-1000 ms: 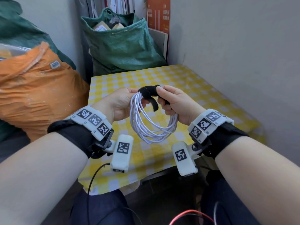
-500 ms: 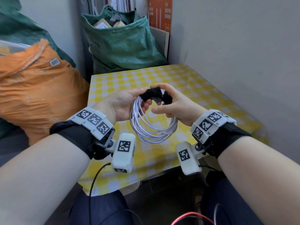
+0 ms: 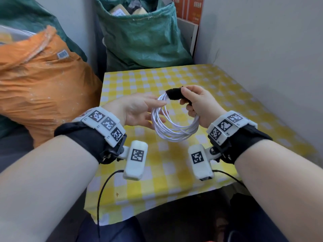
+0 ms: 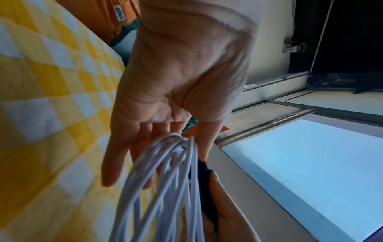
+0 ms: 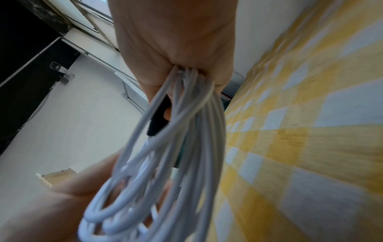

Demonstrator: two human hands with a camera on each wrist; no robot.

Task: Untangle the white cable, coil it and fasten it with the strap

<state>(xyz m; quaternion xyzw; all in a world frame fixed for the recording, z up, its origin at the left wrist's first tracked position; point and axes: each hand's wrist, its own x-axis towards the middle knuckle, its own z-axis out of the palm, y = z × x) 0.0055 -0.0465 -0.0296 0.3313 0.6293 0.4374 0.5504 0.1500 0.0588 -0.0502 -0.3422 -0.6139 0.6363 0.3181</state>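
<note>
**Coiled white cable held up over a checked table**

A person's two bare forearms reach forward over a small table [image 3: 227, 88] covered with a yellow and white checked cloth. Each wrist wears a black band with a white block of printed square markers, and a small white camera unit hangs below each wrist.

The white cable [image 3: 172, 130] is wound into a round coil of several loops and hangs in the air above the table, between the two hands. A black strap [image 3: 174, 94] wraps around the top of the coil.

The right hand [image 3: 201, 105] grasps the coil at the top right, with thumb and fingers pinching the strap; the right wrist view shows the loops bunched in its closed grip. The left hand [image 3: 138, 110] is released, its fingers straight and spread. They lie along the left side of the coil, with the fingertips touching or just beside the loops; the left wrist view shows the flat palm with the cable running past the fingers.

Behind the table stands a full green sack [image 3: 139, 32]. An orange sack [image 3: 40, 81] sits to the left. A plain grey wall runs along the right.
</note>
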